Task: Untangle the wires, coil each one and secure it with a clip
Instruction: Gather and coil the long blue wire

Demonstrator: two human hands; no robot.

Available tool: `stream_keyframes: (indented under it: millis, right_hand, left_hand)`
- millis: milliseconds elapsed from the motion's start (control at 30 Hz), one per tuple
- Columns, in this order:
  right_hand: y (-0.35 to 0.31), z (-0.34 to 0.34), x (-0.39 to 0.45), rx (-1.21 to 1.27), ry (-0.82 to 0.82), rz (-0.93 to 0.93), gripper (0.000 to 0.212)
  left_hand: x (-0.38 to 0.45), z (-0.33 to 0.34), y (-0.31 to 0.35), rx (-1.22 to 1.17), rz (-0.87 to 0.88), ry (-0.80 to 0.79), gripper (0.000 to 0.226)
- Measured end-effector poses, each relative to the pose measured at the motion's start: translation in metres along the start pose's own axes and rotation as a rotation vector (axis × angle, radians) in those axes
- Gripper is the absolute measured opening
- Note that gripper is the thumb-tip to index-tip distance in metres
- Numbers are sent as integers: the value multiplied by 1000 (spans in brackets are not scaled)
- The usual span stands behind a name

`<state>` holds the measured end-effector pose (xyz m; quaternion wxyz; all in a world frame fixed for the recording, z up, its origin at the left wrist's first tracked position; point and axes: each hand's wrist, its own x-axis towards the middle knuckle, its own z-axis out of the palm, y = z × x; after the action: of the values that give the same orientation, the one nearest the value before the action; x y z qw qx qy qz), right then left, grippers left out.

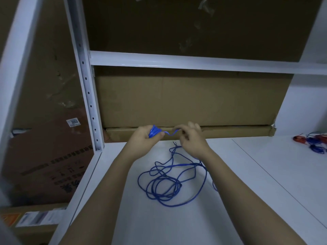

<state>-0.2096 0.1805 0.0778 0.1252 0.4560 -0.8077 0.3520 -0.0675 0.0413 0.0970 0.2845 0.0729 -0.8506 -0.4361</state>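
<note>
head view: both hands grip blue wire (166, 181) (left hand (141, 136) clutching coil, right hand (192, 141) pinching strand).

Both forearms bare, reaching fwd from the near edge, converging twd the far edge of the shelf (265, 174). L hand (141, 137) raised off the surface, back of hand to camera, fingers curled round a small blue coil (154, 132), thumb pressed on its front. R hand (192, 140) just beside it, same height, wrist bent slightly inward; thumb & index pinch the wire (170, 133) coming off the coil, other fingers loosely spread above. Hands near but not touching; only the short wire span joins them. R forearm crosses over the loose wire loops.
</note>
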Motion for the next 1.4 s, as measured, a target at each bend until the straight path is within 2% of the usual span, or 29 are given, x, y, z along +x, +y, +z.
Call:
stream_keyframes:
  millis: [67,100,133,200,267,367,467,600,767,833,967,1033,1133,1233,1333,1400]
  right_hand:
    - [-9,7,-6,-13,-53,-57,26]
    - [-12,11,-8,17,-73,-58,20]
    - [-18,12,-9,80,-89,-43,24]
    - [-28,6,-5,299,-123,40,41]
    - [-34,-5,5,484,-182,112,50]
    - [-40,-23,19,633,-243,267,48]
    - [-49,-42,33,685,-217,415,38]
    - [-62,-74,65,410,-12,308,33]
    - [-87,-107,92,-56,540,128,39]
    - [-93,-104,91,-27,607,80,35]
    - [-81,-89,84,335,492,22,32]
    - [-81,-86,81,371,431,-14,30]
    - [-82,-75,73,523,287,-43,30]
    - [-75,-50,57,667,42,102,30]
    - [-70,-22,35,815,-184,241,23]
    - [-68,-6,22,861,-241,268,21]
  left_hand:
    - [7,0,8,-117,1,131,36]
    - [11,0,12,-142,3,181,36]
    - [16,1,16,-144,9,219,36]
    - [24,1,20,-116,16,284,35]
    - [31,0,22,-78,18,344,35]
    - [38,-2,25,-17,11,381,41]
    - [44,-5,35,22,34,399,40]
    - [56,-10,57,80,76,422,40]
    - [72,-22,83,74,53,406,38]
    - [70,-28,89,-23,66,330,36]
    - [44,-30,88,-235,75,-58,17]
    - [32,-27,83,-288,73,-162,13]
    - [21,-25,76,-439,72,-95,32]
    - [20,-23,70,-646,23,60,48]
    - [20,-22,60,-775,-38,157,37]
    - [20,-25,49,-870,-74,187,33]
